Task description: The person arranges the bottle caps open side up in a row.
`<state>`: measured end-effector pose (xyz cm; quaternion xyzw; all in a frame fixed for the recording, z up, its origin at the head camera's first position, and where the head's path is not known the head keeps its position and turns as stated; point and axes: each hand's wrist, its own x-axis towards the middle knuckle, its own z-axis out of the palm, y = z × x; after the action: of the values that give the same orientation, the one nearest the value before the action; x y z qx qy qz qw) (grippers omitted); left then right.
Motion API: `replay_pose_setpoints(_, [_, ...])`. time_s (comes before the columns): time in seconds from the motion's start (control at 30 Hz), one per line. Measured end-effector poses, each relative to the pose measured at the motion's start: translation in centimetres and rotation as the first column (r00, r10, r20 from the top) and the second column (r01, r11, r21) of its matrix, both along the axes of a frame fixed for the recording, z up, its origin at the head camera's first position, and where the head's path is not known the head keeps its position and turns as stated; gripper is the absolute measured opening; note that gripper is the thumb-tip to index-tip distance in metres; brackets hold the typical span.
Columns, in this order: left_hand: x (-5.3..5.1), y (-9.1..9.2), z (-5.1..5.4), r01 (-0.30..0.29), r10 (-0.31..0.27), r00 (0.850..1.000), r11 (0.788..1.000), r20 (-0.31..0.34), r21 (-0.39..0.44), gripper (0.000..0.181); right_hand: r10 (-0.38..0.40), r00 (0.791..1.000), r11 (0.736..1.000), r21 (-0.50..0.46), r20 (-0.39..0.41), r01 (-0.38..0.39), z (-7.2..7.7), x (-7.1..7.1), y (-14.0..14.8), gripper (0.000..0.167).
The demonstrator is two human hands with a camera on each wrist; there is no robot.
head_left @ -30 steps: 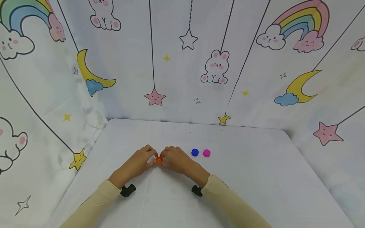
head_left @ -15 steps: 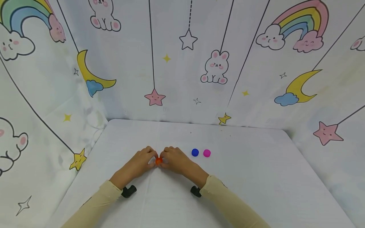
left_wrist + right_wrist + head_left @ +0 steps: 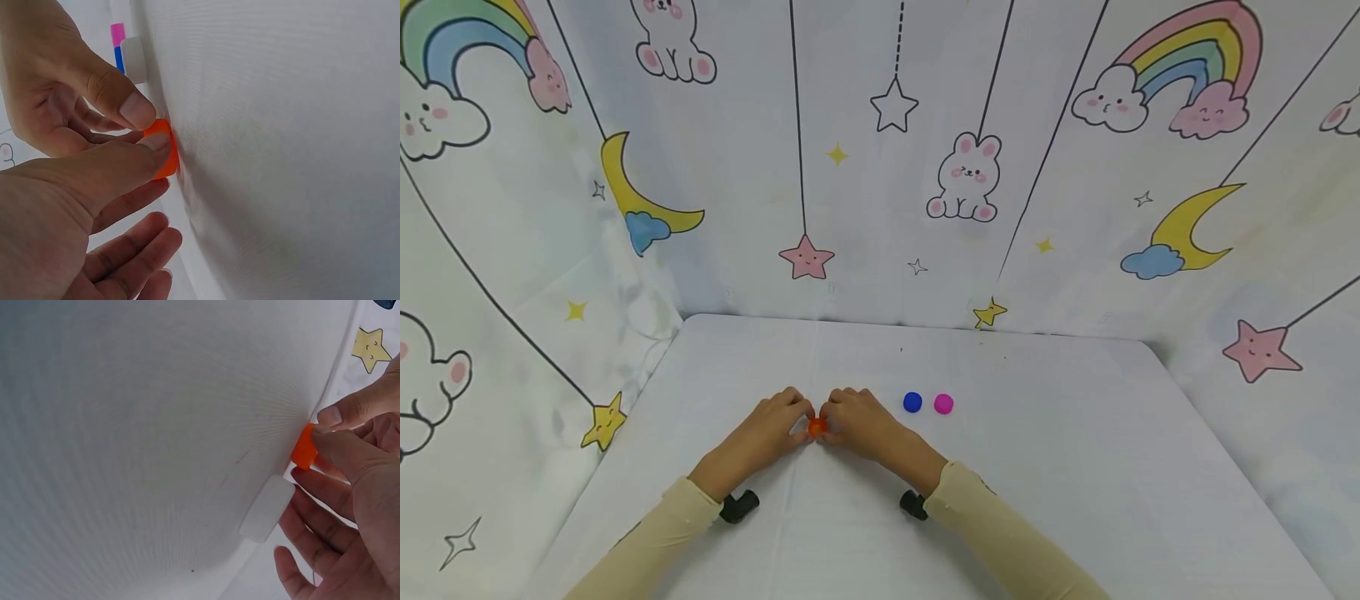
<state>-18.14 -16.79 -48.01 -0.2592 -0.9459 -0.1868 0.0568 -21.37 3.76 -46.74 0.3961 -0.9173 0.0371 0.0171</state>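
Near the middle of the table, a small orange short cylinder (image 3: 817, 427) lies between both hands, at the fingertips. My left hand (image 3: 772, 426) pinches it from the left; in the left wrist view its thumb presses on the orange cylinder (image 3: 164, 164). From the right, my right hand (image 3: 863, 426) pinches it too, thumb on the near side of the orange cylinder (image 3: 304, 449) in the right wrist view. A white rounded block (image 3: 267, 509) stands beside the right hand's lower fingers. That block cannot be made out in the head view.
To the right of the hands, a round blue piece (image 3: 912, 402) and a round pink piece (image 3: 943, 404) lie side by side on the white table (image 3: 1060, 467). A patterned white cloth (image 3: 865, 200) rises behind the table's far edge.
Both hands and the orange cylinder have shifted very slightly toward the person. The pinch stays on it, and the blue and pink pieces have not moved.
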Motion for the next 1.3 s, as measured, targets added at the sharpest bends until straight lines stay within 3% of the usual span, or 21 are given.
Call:
replay_pose_setpoints(0.37, [0.1,-0.1,-0.1,-0.021,0.021,0.999,1.000,0.043,-0.010,0.023,-0.003,1.000,1.000,0.012,-0.009,0.003,0.1,0.1,0.1,0.029])
replay_pose_setpoints(0.63, [0.2,0.2,0.2,-0.007,0.007,1.000,1.000,0.023,-0.006,0.034,-0.085,0.992,0.996,0.029,0.088,0.082,1.6,0.0,1.6,0.043])
replay_pose_setpoints(0.97, [-0.1,2.8,1.6,0.013,-0.012,0.999,1.000,0.052,-0.006,0.039,-0.173,0.963,0.983,-0.021,0.208,0.181,2.9,-0.5,5.3,0.047])
replay_pose_setpoints(1.3, [-0.6,5.3,2.0,0.070,-0.069,0.993,0.997,0.094,-0.013,0.035,-0.188,0.939,0.978,-0.036,0.289,0.206,1.7,0.1,7.2,0.044])
